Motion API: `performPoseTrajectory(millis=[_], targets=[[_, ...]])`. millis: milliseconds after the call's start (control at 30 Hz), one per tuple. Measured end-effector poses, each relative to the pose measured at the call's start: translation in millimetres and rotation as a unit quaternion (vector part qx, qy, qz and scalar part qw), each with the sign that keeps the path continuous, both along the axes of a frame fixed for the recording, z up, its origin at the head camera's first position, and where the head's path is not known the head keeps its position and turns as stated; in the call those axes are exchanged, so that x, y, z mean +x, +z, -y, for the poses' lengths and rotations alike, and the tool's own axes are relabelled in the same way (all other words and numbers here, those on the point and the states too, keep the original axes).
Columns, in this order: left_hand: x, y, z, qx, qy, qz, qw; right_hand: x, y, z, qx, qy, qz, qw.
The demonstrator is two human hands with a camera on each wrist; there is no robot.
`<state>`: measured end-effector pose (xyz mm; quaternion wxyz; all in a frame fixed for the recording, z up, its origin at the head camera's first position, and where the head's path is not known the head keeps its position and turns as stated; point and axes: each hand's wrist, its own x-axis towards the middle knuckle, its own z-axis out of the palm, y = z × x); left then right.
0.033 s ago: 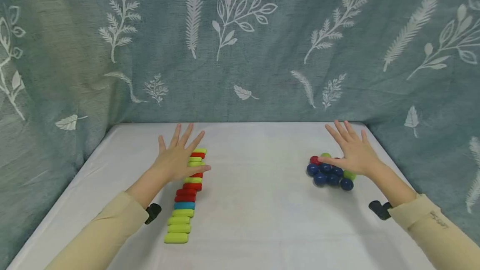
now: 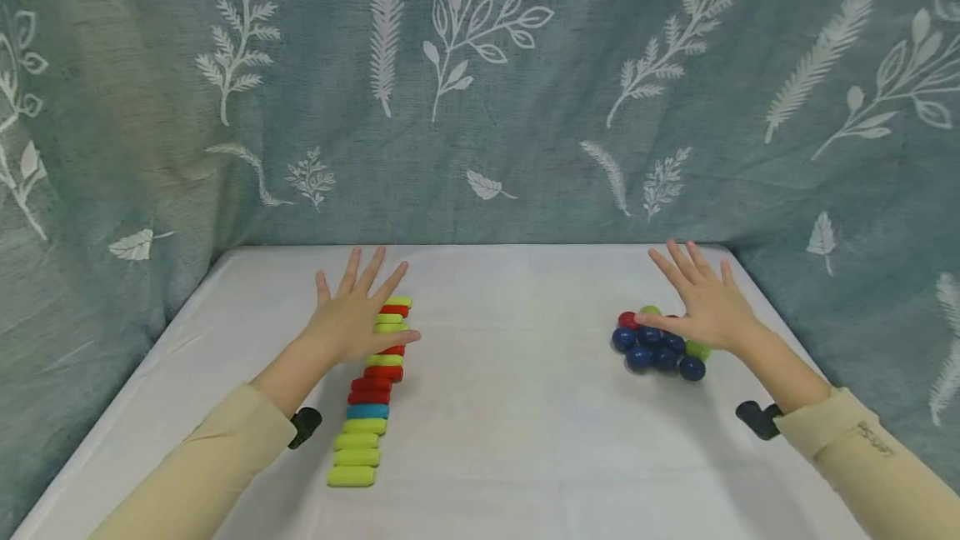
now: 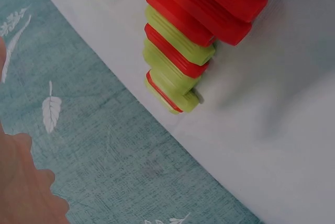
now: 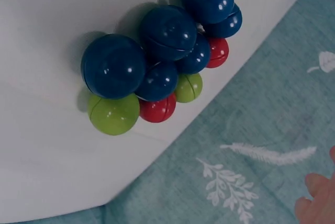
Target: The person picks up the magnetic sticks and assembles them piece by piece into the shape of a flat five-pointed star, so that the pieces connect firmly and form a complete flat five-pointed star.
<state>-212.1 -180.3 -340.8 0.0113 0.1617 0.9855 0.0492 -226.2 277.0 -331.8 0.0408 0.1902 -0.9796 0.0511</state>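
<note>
Nothing has visibly moved since the earlier frame: ribbed bars (image 2: 357, 442) line the tabletop (image 2: 510, 423) at left, seemingly for order, glossy balls (image 2: 640, 358) huddle at right, perhaps against rolling, and the left hand (image 2: 347, 322) and right hand (image 2: 708, 311) spread wide above, empty.

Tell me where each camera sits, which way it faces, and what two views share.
Head: worn on the head, facing forward and down at the white table and leafy cloth; left hand, right hand and both sleeves show.
Left wrist: worn on that wrist, looking at the blocks; part of the left hand shows at the left edge.
Right wrist: worn on that wrist, looking at the balls; part of the right hand shows at the lower right.
Shared: head and right wrist both show the balls.
</note>
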Motion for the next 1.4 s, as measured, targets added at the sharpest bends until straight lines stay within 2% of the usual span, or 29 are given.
performPoseTrajectory(millis=[433,633,767,933,1167,1267,1400], targets=[[4.0,-6.8,-2.5,0.007,-0.003,0.004,1.0000,6.1,-1.7,-5,-0.008,-0.003,0.004,1.0000],[1.1,-7.1,0.5,-0.005,0.004,0.009,0.9999,0.8,0.2,-6,-0.016,0.013,0.011,0.9997],[-2.7,-4.7,2.5,0.005,0.003,0.017,0.9998,-5.8,2.1,-9,-0.045,0.017,0.038,0.9981],[-9.1,-2.3,5.3,0.017,-0.004,0.008,0.9998,-12.9,4.6,-12,-0.063,0.001,0.061,0.9962],[-26.4,-3.4,10.4,0.040,-0.014,0.002,0.9991,-21.0,0.4,-15,-0.050,0.001,0.046,0.9977],[-34.8,-3.5,12.9,0.067,-0.006,0.013,0.9977,-26.4,-5.7,-15,-0.059,0.002,0.041,0.9974],[-44.8,-6.7,16.4,0.091,0.026,0.038,0.9948,-33.4,-15.3,-14,-0.071,-0.005,0.045,0.9964]])
